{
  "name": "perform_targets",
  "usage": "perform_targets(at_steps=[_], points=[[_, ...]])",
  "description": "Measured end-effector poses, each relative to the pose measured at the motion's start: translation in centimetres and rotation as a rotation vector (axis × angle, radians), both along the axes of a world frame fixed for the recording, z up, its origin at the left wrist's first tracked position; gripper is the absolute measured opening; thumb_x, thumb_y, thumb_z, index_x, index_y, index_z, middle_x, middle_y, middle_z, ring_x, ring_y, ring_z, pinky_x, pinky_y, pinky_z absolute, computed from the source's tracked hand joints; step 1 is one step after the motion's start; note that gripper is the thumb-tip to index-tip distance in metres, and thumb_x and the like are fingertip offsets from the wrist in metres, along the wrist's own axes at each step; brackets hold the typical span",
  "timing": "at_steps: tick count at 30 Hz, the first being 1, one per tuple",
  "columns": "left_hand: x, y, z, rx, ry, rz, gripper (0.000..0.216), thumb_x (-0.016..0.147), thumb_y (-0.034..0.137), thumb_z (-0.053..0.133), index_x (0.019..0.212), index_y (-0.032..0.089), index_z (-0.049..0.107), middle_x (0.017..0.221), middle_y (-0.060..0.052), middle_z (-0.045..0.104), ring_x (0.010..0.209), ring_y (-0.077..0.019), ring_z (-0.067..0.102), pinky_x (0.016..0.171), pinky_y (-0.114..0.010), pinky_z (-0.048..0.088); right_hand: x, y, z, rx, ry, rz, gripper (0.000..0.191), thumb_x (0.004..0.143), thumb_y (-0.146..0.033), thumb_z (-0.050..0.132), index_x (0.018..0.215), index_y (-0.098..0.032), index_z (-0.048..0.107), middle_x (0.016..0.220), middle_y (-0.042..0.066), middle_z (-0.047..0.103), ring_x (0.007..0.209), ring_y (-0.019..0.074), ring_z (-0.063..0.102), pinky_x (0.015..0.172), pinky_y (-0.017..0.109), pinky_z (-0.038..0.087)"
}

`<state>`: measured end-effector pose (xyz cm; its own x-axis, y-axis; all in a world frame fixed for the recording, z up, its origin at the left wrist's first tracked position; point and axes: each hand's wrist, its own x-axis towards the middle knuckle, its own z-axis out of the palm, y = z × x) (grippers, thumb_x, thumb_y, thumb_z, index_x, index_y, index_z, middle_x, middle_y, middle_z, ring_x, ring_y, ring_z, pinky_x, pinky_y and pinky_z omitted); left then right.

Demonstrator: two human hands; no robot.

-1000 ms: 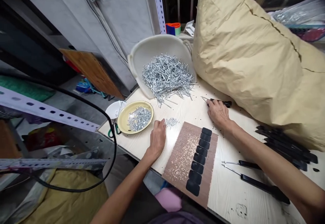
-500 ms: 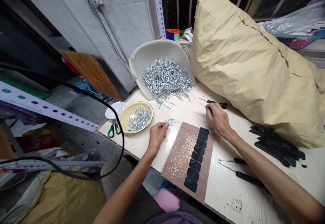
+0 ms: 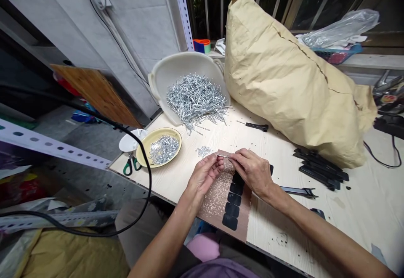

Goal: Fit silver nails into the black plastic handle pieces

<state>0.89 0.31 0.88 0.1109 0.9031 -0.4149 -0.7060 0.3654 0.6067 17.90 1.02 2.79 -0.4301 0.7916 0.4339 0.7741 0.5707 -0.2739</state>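
Note:
My left hand (image 3: 206, 173) is closed in a pinch at the tip of a thin metal rod (image 3: 223, 156); anything small between its fingertips is hidden. My right hand (image 3: 252, 170) grips the rod's other end, where fingers cover whatever handle it has. Both hands are over a brown board (image 3: 217, 202) with a worn, speckled surface. Along it runs a row of black rounded pads (image 3: 232, 210), partly covered by my right hand. Just behind my left hand lies a little heap of small metal pieces (image 3: 204, 151). A thin black-handled tool (image 3: 257, 126) rests farther back.
At the back, a white basin (image 3: 186, 61) spills metal rods (image 3: 197, 99). A yellow dish (image 3: 176, 137) of small metal parts and green-handled scissors (image 3: 128, 167) stand left. A large paper sack (image 3: 293, 88), black strips (image 3: 318, 170) and another rod tool (image 3: 298, 191) are right.
My right hand has come from the black-handled tools at the back to the board, bringing a thin metal rod. It now meets my left hand, which has moved slightly right. The view has shifted.

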Motion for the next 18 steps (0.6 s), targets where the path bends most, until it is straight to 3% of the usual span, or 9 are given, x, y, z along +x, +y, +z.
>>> perform_targets(at_steps=[4, 7, 11, 18], points=[[0.2, -0.2, 0.1, 0.032, 0.073, 0.011, 0.019, 0.067, 0.019, 0.077, 0.078, 0.009, 0.065, 0.069, -0.003, 0.067, 0.061, -0.0086, 0.062, 0.064, -0.02, 0.053, 0.0, -0.6, 0.5, 0.081, -0.071, -0.027, 0.024, 0.095, -0.028, 0.042, 0.095, -0.022, 0.065, 0.086, 0.003, 0.065, 0.078, 0.0134, 0.056, 0.062, 0.024, 0.037], [0.4, -0.5, 0.2, 0.127, 0.259, 0.058, 0.024, 0.068, 0.026, 0.076, 0.08, 0.009, 0.066, 0.068, -0.003, 0.066, 0.06, -0.0081, 0.061, 0.063, -0.019, 0.051, -0.1, -1.0, 0.6, 0.123, -0.14, -0.047, 0.022, 0.094, -0.024, 0.042, 0.092, -0.022, 0.065, 0.083, 0.002, 0.065, 0.074, 0.0134, 0.055, 0.061, 0.025, 0.034], [0.4, -0.7, 0.2, 0.25, 0.538, 0.091, 0.025, 0.073, 0.032, 0.072, 0.086, 0.01, 0.068, 0.07, -0.003, 0.067, 0.064, -0.0091, 0.061, 0.066, -0.021, 0.049, -0.1, -1.3, 0.4, 0.01, -0.116, -0.068, 0.024, 0.095, -0.028, 0.04, 0.09, -0.021, 0.062, 0.083, 0.002, 0.064, 0.071, 0.012, 0.056, 0.057, 0.024, 0.033], [0.6, -0.5, 0.1, 0.294, 0.589, 0.034, 0.025, 0.074, 0.035, 0.069, 0.085, 0.013, 0.069, 0.074, -0.003, 0.067, 0.066, -0.0106, 0.061, 0.069, -0.023, 0.049, 0.1, -1.8, 0.0, -0.089, -0.038, -0.122, 0.026, 0.095, -0.029, 0.037, 0.093, -0.02, 0.061, 0.083, 0.003, 0.063, 0.071, 0.0131, 0.057, 0.057, 0.024, 0.033]])
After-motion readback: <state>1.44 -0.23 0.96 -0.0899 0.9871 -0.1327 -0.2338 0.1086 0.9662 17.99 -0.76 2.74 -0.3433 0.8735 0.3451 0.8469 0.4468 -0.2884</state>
